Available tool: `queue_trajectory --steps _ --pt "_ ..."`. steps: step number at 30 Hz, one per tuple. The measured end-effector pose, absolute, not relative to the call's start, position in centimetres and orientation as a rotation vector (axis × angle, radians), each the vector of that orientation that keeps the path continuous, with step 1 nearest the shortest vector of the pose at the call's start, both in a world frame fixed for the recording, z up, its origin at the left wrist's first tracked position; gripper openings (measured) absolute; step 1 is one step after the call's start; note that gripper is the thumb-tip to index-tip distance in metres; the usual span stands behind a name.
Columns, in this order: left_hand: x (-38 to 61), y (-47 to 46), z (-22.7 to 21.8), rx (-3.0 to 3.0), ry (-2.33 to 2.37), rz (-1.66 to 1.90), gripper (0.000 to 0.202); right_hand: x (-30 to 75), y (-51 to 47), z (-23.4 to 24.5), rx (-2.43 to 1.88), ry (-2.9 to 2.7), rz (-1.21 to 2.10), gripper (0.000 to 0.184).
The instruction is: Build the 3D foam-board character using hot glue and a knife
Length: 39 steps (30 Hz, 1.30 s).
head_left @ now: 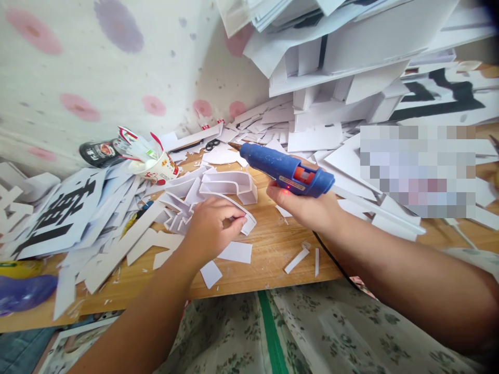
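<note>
A blue hot glue gun is held in my right hand, which is wrapped round its handle. Its nozzle points up and left, above the table, and a small red light glows on its body. A clear glue stick sticks out of the gun's back end. With thumb and fingers, my left hand pinches the curved end of a white foam-board character with raised side walls. This character lies on the wooden table, and my hand hides part of it.
Loose white offcuts lie near the front edge. A paper cup with packets and a dark bottle are at the back left. Printed sheets pile up at left; stacked white board shapes rise at back right. Scissors lie behind.
</note>
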<state>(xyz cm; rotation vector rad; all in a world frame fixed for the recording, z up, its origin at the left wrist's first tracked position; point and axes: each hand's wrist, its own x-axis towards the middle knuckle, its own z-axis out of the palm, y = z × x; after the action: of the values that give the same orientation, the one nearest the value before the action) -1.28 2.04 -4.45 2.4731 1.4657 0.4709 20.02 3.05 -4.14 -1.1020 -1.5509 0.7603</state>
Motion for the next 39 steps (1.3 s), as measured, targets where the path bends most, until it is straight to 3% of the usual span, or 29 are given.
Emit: queue_trajectory --steps 19,27,31,36,39 --pt "-0.2 2.6 -3.6 2.438 1.49 0.244 0.021 20.0 3.1 -3.9 -1.099 -1.572 0.725 0.019" --pt "-2.6 2.5 -2.1 2.527 1.326 0.614 0.013 20.0 3.2 -4.2 -1.089 -1.546 0.751 0.019" --pt "-3.1 2.6 -1.7 2.681 1.154 0.47 0.025 20.0 3.2 -4.3 -1.1 -1.558 0.761 0.014" --pt "-2.0 2.7 -2.9 2.585 1.234 0.496 0.004 20.0 3.2 -4.3 -1.089 -1.543 0.772 0.01" --pt "-1.4 2.4 -3.5 2.502 1.338 0.49 0.007 20.0 3.2 -4.3 -1.083 -1.544 0.749 0.01"
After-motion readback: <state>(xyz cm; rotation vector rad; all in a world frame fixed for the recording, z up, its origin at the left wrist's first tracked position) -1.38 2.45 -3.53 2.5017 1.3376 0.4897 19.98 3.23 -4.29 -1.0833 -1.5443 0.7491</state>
